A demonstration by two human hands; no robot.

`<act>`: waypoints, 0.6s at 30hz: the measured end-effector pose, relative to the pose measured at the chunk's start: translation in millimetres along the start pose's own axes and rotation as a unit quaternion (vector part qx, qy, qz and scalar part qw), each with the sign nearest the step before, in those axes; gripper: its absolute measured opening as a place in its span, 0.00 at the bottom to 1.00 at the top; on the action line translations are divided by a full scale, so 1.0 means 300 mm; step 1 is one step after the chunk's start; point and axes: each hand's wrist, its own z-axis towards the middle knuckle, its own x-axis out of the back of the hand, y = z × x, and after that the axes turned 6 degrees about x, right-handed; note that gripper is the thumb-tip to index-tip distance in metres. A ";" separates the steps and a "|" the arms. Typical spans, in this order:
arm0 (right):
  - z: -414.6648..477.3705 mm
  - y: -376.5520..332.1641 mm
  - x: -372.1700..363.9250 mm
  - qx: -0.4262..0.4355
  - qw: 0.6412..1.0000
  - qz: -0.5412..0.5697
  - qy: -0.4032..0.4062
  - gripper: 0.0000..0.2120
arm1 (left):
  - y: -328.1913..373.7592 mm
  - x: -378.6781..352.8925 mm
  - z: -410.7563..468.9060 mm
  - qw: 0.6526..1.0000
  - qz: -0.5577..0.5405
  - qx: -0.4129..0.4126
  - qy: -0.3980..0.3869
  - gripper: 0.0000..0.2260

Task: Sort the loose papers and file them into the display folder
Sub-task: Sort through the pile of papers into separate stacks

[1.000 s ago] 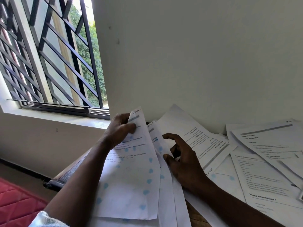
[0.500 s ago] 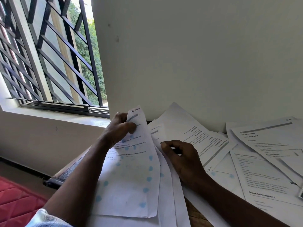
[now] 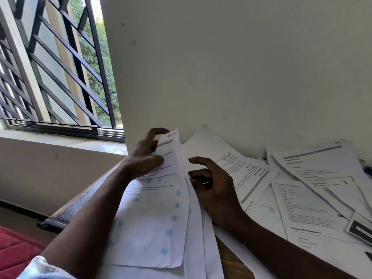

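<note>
Loosely overlapping white printed papers [image 3: 314, 198], blue-spotted top sheet [image 3: 157, 218]

White blue-dotted sheet [image 3: 155, 218]

Daylight is admitted through the barred window [image 3: 60, 67] at the left; the wall [image 3: 241, 67] is softly lit. Lines are bowed by wide-angle distortion, and text on the papers [image 3: 322, 178] is slightly blurred.

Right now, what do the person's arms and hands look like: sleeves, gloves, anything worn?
Both the left hand and the right hand are bare, with no gloves or watch. A pale bluish-white sleeve shows at the left elbow. No sleeve shows on the right arm. A small glint on one right finger may be a ring; I cannot tell.
</note>
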 end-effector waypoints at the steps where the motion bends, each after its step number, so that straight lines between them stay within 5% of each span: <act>1: 0.002 -0.011 0.003 -0.010 1.000 0.009 -0.002 0.18 | -0.003 -0.002 0.002 1.000 -0.004 0.000 -0.007 0.31; 5: 0.075 -0.035 0.068 -0.055 0.996 -0.066 0.007 0.04 | 0.005 -0.019 0.013 1.000 0.011 0.003 0.003 0.21; 7: 0.142 -0.046 0.160 -0.094 0.967 -0.237 -0.013 0.13 | 0.004 -0.020 0.018 0.999 0.036 0.001 0.012 0.18; 10: 0.193 -0.036 0.328 -0.186 0.828 -0.518 -0.107 0.33 | 0.015 -0.024 0.017 0.993 0.114 -0.013 0.021 0.19; 13: 0.182 0.014 0.446 -0.294 0.736 -0.586 -0.169 0.48 | 0.035 -0.033 0.007 0.982 0.184 -0.031 0.016 0.24; 18: 0.201 0.063 0.495 -0.307 0.781 -0.528 -0.129 0.44 | 0.062 -0.018 -0.008 0.966 0.255 -0.028 -0.015 0.30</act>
